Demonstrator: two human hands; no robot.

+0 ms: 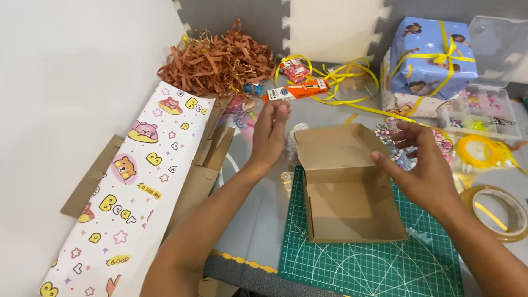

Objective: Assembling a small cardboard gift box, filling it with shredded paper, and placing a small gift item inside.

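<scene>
Seen from above a cluttered craft surface: an open brown cardboard box point(352, 192) resting on a green cutting mat point(379, 264), lid flap raised toward the far side. Right hand point(423, 165) at the box's right wall, fingers loosely curled and spread, fingertips touching or just beside the upper right edge of the flap, gripping nothing firmly. Left hand point(270, 135) lifted just beyond the box's left rear corner, fingers straight and pressed together, pointing up; whether anything small sits between the fingertips, impossible to tell. To the left, a roll of white wrapping paper point(126, 192) printed with cartoon bears and yellow letters, lying over flat cardboard pieces point(203, 165). Beyond it, a heap of brown shredded paper point(217, 60). Farther back, loose yellow ribbon point(346, 77) and an orange-and-white glue stick pack point(300, 91). At the far right, a wrapped blue gift point(432, 55) tied in yellow ribbon, a clear bead organiser point(484, 110), and a roll of clear tape point(498, 212) near the mat's edge.
</scene>
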